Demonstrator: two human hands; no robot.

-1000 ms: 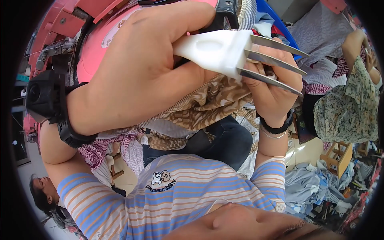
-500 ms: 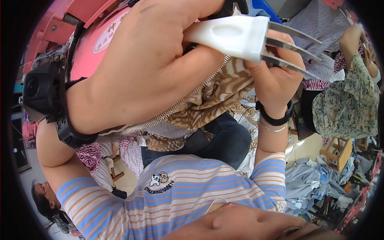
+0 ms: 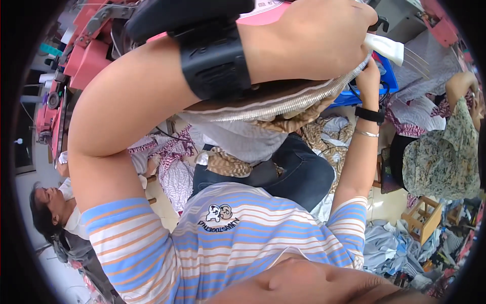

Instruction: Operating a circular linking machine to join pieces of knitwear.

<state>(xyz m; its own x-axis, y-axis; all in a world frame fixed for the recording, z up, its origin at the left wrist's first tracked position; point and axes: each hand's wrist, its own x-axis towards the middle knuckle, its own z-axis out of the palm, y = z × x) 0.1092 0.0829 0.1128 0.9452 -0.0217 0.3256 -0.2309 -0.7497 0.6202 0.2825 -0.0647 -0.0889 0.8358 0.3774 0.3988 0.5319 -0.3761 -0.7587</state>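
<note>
At the right end of a ridged metal rim (image 3: 283, 108), we see the left hand (image 3: 319, 38) clamped on a white pronged tool (image 3: 386, 48) — its thin tines pointing right. Just below sits the right hand (image 3: 369, 80) — partly hidden, so we cannot tell whether it grips anything. Brown patterned cloth (image 3: 308, 115) hangs under the rim.

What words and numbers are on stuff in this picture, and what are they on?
Shirt: a curved line of dark letters under two cartoon animals; I won't copy them out.
Pink machine: part of a pale label at the top edge, too cut off to read.
Wide black strap: small marks, too faint to read.
I can't make out any others.
</note>
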